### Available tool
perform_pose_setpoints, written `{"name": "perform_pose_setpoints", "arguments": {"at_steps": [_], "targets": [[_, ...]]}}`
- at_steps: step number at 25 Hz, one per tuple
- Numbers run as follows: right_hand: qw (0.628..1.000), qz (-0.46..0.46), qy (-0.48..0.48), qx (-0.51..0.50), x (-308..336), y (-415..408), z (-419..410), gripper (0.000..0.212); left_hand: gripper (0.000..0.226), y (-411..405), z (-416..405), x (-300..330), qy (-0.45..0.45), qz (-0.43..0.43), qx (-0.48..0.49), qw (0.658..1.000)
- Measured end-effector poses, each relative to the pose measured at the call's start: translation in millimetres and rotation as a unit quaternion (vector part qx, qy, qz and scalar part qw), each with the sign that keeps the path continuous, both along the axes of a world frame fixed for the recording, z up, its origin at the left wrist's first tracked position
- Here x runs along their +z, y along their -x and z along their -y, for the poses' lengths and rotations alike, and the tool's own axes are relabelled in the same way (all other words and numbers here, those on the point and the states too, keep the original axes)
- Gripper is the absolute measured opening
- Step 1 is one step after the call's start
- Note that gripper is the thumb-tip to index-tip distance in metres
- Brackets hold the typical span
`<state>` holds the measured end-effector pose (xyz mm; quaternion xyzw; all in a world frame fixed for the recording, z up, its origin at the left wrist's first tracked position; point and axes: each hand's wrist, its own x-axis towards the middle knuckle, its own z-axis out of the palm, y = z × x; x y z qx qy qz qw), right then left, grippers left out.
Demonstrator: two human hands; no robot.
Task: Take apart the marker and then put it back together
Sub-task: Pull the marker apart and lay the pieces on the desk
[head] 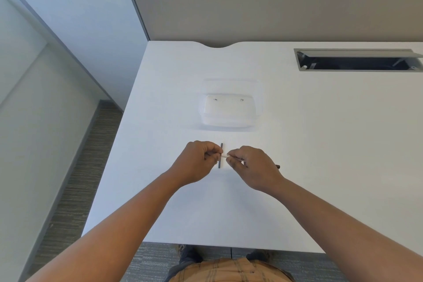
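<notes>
Both my hands meet over the white table, a little in front of me. My right hand is closed around the marker barrel, whose pale end pokes out to the left; a dark end shows past the wrist side. My left hand pinches that pale end with its fingertips, and whatever small part it grips is hidden. A thin dark stick, an inner piece of the marker, lies on the table just behind the fingertips, pointing away from me.
A clear plastic container stands on the table beyond my hands. A grey cable hatch is open at the back right. A partition panel runs behind the table. The table's left edge drops to carpet.
</notes>
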<state>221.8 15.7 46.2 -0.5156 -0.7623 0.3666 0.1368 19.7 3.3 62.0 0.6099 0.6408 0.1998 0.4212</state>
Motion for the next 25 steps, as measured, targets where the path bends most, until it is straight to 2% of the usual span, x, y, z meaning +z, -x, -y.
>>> {"name": "perform_pose_setpoints", "arguments": {"at_steps": [4,9,12,19,25], "targets": [[0.999,0.035,-0.034,0.011,2,0,0,0.022,0.021,1,-3,3,-0.030,-0.070,-0.102,0.992],[0.995,0.085,-0.044,0.041,8,4,2,0.029,0.025,-7,-2,10,-0.011,-0.185,-0.208,0.960],[0.990,0.123,-0.054,0.054,10,6,3,0.034,0.028,-11,1,9,-0.002,-0.232,-0.236,0.944],[0.982,0.171,-0.028,0.078,12,5,6,0.028,0.032,-15,-1,5,-0.045,-0.294,-0.275,0.914],[0.988,0.121,0.028,0.093,14,7,5,0.031,0.029,-19,3,7,-0.086,-0.319,-0.291,0.898]]}}
